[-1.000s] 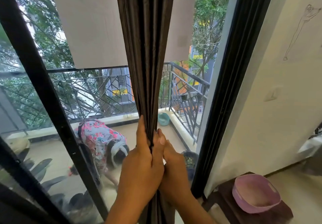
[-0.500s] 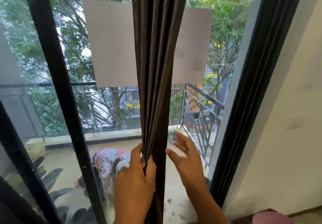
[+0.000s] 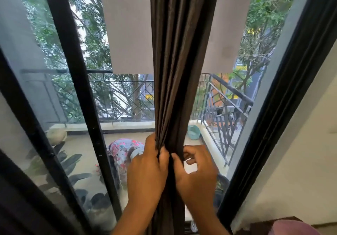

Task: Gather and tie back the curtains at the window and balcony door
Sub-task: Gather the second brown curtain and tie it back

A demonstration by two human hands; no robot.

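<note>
Pleated brown cloth curtain, faint sheen

Outside the glass, a railing edges the balcony, a teal pot in its corner. A pink bowl, perhaps plastic, sits indoors at lower right.

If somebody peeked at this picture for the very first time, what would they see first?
First, the long dark brown pleated curtain hanging down the middle, bunched into a thick rope. Low in the centre, the left hand and right hand squeeze its folds from either side. Behind the glass lie a black metal balcony railing and a small teal pot on the balcony ledge.
</note>
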